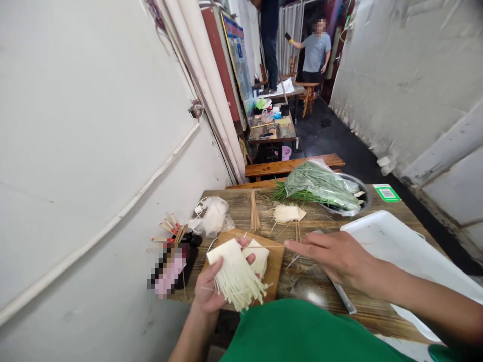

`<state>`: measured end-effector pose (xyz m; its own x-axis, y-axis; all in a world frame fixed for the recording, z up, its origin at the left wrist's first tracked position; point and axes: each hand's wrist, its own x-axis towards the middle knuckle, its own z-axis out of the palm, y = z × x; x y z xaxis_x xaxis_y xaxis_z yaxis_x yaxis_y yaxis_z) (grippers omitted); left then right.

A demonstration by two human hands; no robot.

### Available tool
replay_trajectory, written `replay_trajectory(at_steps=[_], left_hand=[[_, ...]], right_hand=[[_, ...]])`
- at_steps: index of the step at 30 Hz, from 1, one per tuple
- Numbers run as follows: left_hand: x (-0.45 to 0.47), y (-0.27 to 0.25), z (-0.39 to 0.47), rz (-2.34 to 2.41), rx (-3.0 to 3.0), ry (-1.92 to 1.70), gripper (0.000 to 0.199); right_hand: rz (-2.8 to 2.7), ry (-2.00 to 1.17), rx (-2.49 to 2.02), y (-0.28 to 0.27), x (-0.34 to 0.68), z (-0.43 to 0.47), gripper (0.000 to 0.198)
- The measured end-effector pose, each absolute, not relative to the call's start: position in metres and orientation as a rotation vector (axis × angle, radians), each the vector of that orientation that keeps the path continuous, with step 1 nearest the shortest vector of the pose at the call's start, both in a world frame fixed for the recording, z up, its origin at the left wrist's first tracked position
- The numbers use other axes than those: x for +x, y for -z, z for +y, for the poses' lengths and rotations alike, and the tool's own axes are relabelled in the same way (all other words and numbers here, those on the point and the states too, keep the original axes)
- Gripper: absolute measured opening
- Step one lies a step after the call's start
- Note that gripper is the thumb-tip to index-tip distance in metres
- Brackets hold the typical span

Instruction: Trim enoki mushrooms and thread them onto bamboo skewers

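The left hand (211,286) is closed around a bunch of enoki (236,276), holding it over the near edge of a wooden board (275,261), strands hanging toward the person. A second bunch (260,256) lies on the board just beside it. The right hand (335,256) is open and holds nothing, fingers stretched flat toward thin skewers (298,231) on the table (302,281). Beyond lie a skewer bundle (254,211), bagged chives (320,188) over a metal bowl (364,193), and a white tray (396,246) to the right.

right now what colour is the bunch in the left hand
Pale cream-white, seen in the head view: the mushroom bunch in the left hand.
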<state>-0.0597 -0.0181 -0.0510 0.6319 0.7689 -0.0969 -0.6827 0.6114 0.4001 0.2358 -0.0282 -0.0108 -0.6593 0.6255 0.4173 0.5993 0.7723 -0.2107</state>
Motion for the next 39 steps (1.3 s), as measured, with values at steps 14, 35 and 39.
replay_trajectory(at_steps=[14,35,39], left_hand=[[-0.061,0.054,-0.024,0.368,0.428,-0.916,0.034],[-0.058,0.047,-0.037,0.569,0.505,-0.961,0.028],[-0.056,0.043,-0.040,0.622,0.597,-0.922,0.030]], right_hand=[[-2.440,0.125,-0.955,0.006,0.231,-0.028,0.041],[-2.502,0.032,-0.872,0.003,0.237,-0.031,0.045],[-2.454,-0.084,-0.879,0.000,0.238,-0.034,0.041]])
